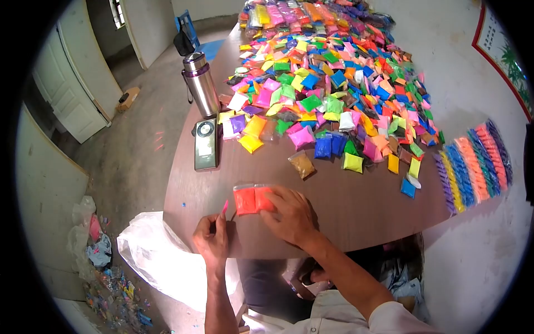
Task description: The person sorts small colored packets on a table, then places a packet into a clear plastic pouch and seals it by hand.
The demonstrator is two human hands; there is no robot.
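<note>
Two red packets (245, 201), side by side with clear top edges, lie flat on the brown table near its front edge. My right hand (288, 216) comes in from the right, its curled fingers gripping the right-hand packet and covering part of it. To the left of the packets, my left hand (211, 236) is closed in a pinch. A small, slim pink pointed piece (225, 206) sticks up from its fingertips; its kind is unclear. The left hand is apart from the packets.
A large heap of colourful packets (311, 103) covers the table's far part. A steel thermos (201, 86) and a phone (206, 146) stand and lie at left. One brown packet (301, 165) lies nearer. Rows of coloured packets (473, 167) sit at right; a white plastic bag (150, 245) hangs front left.
</note>
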